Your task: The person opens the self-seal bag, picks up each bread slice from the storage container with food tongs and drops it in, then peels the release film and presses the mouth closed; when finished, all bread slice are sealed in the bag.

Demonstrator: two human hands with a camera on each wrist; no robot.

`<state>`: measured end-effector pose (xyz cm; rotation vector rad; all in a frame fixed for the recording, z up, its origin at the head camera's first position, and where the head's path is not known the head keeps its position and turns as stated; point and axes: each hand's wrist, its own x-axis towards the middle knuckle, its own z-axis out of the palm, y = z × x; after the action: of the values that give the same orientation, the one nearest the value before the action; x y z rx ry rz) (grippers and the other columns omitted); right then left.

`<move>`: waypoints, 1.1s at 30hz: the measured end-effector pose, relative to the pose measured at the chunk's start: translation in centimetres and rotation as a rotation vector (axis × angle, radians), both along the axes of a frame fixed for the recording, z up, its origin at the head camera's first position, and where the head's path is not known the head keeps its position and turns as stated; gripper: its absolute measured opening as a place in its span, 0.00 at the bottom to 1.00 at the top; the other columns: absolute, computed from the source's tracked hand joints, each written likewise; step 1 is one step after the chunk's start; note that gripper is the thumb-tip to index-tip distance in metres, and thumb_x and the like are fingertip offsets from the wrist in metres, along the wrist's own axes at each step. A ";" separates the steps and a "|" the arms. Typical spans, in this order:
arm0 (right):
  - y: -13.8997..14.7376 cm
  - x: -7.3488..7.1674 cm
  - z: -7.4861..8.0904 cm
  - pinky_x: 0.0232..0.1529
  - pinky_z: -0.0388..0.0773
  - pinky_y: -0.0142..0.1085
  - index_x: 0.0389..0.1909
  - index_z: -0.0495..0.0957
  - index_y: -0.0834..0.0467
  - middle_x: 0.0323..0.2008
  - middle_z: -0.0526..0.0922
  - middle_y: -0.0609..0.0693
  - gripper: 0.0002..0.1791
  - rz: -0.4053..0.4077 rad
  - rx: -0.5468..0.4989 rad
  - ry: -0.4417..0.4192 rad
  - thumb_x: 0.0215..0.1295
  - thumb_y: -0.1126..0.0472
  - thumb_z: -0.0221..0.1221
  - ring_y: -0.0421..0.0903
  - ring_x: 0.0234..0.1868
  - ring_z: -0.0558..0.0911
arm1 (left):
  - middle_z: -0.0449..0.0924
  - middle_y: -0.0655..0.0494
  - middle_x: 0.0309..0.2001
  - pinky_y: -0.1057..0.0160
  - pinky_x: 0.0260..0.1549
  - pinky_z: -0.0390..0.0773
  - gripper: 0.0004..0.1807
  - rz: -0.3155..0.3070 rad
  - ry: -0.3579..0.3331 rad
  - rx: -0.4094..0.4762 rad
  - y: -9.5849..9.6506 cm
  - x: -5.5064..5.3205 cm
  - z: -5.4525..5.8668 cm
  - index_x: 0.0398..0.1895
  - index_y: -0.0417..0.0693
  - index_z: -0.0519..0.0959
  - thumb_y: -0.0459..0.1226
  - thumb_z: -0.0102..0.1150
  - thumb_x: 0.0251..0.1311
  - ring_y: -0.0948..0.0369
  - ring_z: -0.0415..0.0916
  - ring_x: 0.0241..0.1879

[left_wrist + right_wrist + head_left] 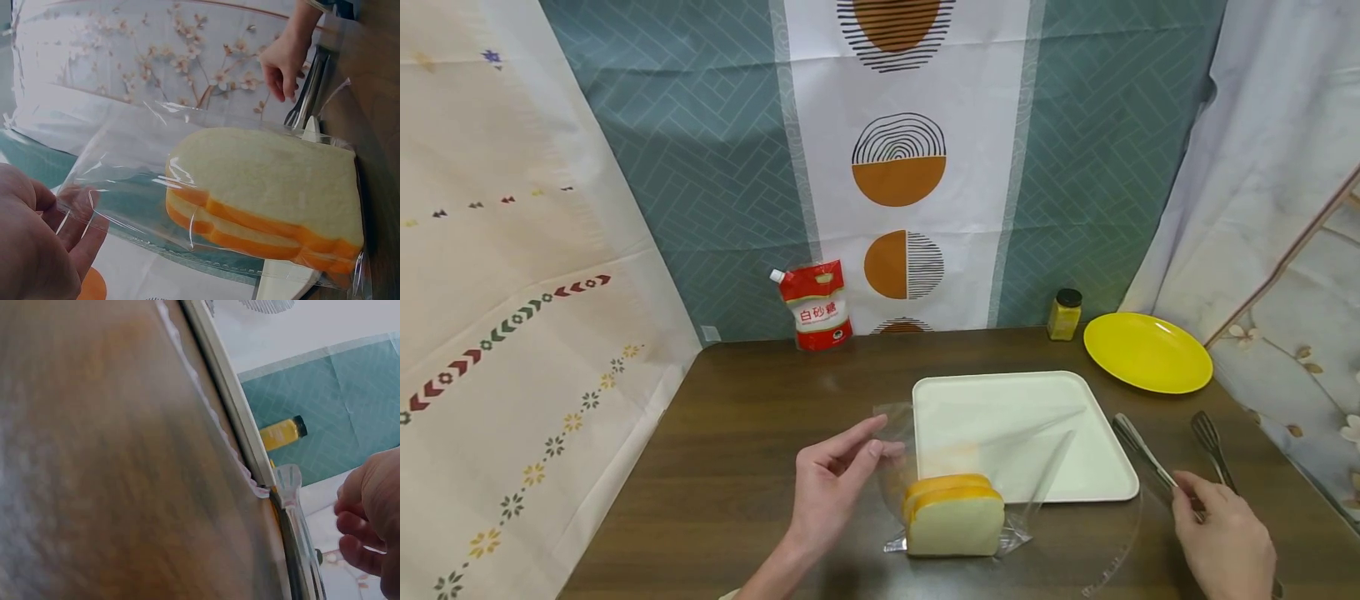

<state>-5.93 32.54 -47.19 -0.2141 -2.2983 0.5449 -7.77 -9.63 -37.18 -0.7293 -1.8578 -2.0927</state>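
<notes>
My left hand (pixel 835 479) pinches the upper left edge of a clear plastic bag (pixel 125 181), thumb on one side and fingers on the other. Inside the bag, slices of bread (pixel 955 525) with an orange-yellow crust stand upright on the table, in front of a white tray (pixel 1000 417). Over at the right, my right hand (pixel 1225 529) hovers close by the metal tongs (pixel 1142 446). The right wrist view has its fingers (pixel 359 528) loosely curled with nothing between them, a gap away from the tongs.
A whisk (pixel 1206 437) lies right of the tongs. Behind stand a yellow plate (pixel 1150 354), a black-lidded yellow jar (pixel 1064 315) and a red-and-white sugar pouch (pixel 817 307). A thin transparent strip (pixel 1112 575) curves over the dark wooden table (pixel 722 467). Patterned cloths hang around it.
</notes>
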 end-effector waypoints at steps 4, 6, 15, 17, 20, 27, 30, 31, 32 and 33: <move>0.0 0.0 -0.1 0.25 0.74 0.48 0.30 0.84 0.66 0.32 0.81 0.62 0.08 0.027 0.051 0.103 0.48 0.77 0.67 0.51 0.31 0.79 | 0.85 0.35 0.37 0.53 0.44 0.82 0.16 -0.002 0.000 0.004 0.1 0.0 0.0 0.56 0.27 0.78 0.22 0.55 0.66 0.52 0.87 0.36; -0.5 0.0 0.8 0.26 0.75 0.35 0.31 0.85 0.65 0.32 0.81 0.59 0.07 0.067 0.002 0.122 0.50 0.76 0.67 0.36 0.31 0.78 | 0.85 0.35 0.37 0.53 0.44 0.82 0.16 -0.002 0.000 0.003 0.2 -0.1 0.1 0.56 0.27 0.78 0.22 0.55 0.66 0.52 0.87 0.36; -6.0 -0.1 9.3 0.39 0.77 0.23 0.51 0.81 0.62 0.45 0.85 0.44 0.12 0.620 -0.420 -0.104 0.69 0.72 0.60 0.38 0.43 0.83 | 0.85 0.35 0.37 0.53 0.44 0.82 0.16 0.021 0.017 0.010 -0.2 -0.4 0.2 0.56 0.27 0.78 0.21 0.55 0.66 0.52 0.87 0.35; -7.0 -0.7 10.2 0.42 0.78 0.25 0.54 0.79 0.64 0.47 0.84 0.49 0.15 0.759 -0.457 -0.109 0.68 0.76 0.59 0.41 0.46 0.83 | 0.85 0.35 0.37 0.53 0.44 0.82 0.16 0.015 0.010 0.015 -0.2 -0.4 0.1 0.56 0.26 0.78 0.21 0.55 0.66 0.53 0.87 0.36; -8.2 -1.6 10.8 0.44 0.78 0.27 0.55 0.78 0.65 0.47 0.84 0.52 0.18 0.900 -0.472 -0.104 0.65 0.79 0.58 0.42 0.47 0.82 | 0.85 0.34 0.37 0.53 0.44 0.82 0.16 0.007 -0.004 0.018 -0.2 -0.4 0.0 0.56 0.25 0.77 0.21 0.55 0.66 0.53 0.87 0.36; -9.3 -2.1 11.3 0.36 0.80 0.30 0.42 0.83 0.62 0.35 0.86 0.52 0.10 0.906 -0.506 -0.139 0.65 0.77 0.60 0.42 0.36 0.84 | 0.86 0.37 0.37 0.55 0.45 0.81 0.15 0.077 -0.055 -0.023 -0.3 -0.4 -0.1 0.55 0.28 0.79 0.23 0.57 0.66 0.53 0.87 0.38; -9.4 -2.2 11.5 0.33 0.79 0.30 0.40 0.83 0.61 0.33 0.86 0.51 0.08 0.873 -0.501 -0.143 0.66 0.75 0.60 0.42 0.34 0.84 | 0.87 0.42 0.36 0.57 0.44 0.82 0.14 0.134 -0.081 -0.065 -0.3 -0.4 0.1 0.54 0.33 0.82 0.26 0.59 0.66 0.54 0.87 0.37; -9.4 -2.2 11.6 0.33 0.79 0.30 0.40 0.83 0.61 0.33 0.86 0.51 0.08 0.867 -0.496 -0.144 0.66 0.75 0.60 0.42 0.34 0.84 | 0.87 0.42 0.36 0.58 0.44 0.82 0.13 0.146 -0.086 -0.072 -0.3 -0.5 0.1 0.53 0.34 0.82 0.27 0.60 0.67 0.53 0.87 0.37; -9.4 -2.2 11.7 0.33 0.79 0.31 0.40 0.83 0.61 0.33 0.86 0.51 0.08 0.866 -0.494 -0.144 0.67 0.75 0.60 0.42 0.34 0.84 | 0.87 0.43 0.36 0.59 0.44 0.82 0.13 0.159 -0.091 -0.083 -0.3 -0.5 0.2 0.53 0.35 0.83 0.28 0.60 0.67 0.54 0.87 0.37; -9.4 -2.2 11.7 0.33 0.79 0.31 0.40 0.83 0.62 0.33 0.86 0.51 0.08 0.865 -0.494 -0.141 0.67 0.75 0.60 0.42 0.34 0.84 | 0.88 0.44 0.36 0.59 0.43 0.83 0.13 0.167 -0.096 -0.090 -0.3 -0.5 0.2 0.52 0.35 0.83 0.28 0.60 0.67 0.54 0.87 0.36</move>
<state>-8.15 23.09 -35.47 0.5593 -2.2758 1.5688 -8.32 -9.89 -36.96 -0.4820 -2.0001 -1.9823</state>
